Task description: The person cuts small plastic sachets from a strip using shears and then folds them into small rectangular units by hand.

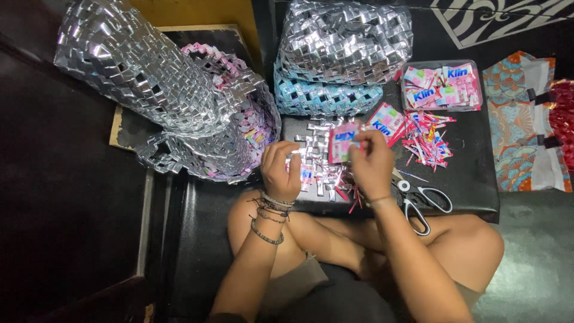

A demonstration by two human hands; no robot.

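Folding a sachet strip

My right hand (pixel 372 161) pinches the pink wrapper (pixel 344 142); left hand (pixel 281 170) fingers curl beside it, scissors (pixel 421 203) near.

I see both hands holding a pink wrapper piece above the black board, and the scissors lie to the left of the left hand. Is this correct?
Not quite. The head view shows the scissors on the other side, beside the right hand. The rest holds: it and the left hand hold the pink wrapper piece above the black board.
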